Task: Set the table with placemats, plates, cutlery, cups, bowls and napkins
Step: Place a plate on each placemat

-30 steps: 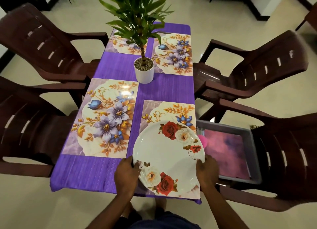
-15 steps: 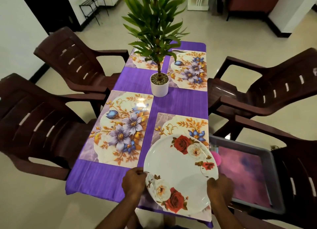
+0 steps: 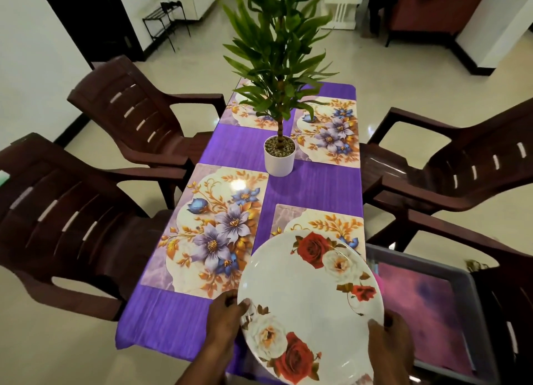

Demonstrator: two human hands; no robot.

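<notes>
Both hands grip a rose-patterned plate (image 3: pixel 310 301) by its rim: the left hand (image 3: pixel 225 317) at its left edge, the right hand (image 3: pixel 388 340) at its right. The plate sits between them over the nearest placemat (image 3: pixel 320 221) on the worktop (image 3: pixel 314 188). A potted plant (image 3: pixel 279 156) stands beyond the hands.

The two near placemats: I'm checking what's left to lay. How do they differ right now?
The near left placemat lies fully bare, its blue and purple flowers all showing. The near right placemat is mostly hidden under the rose plate, which both hands, left and right, grip by its rim. Both share the same floral print and lie flat on the purple cloth.
</notes>
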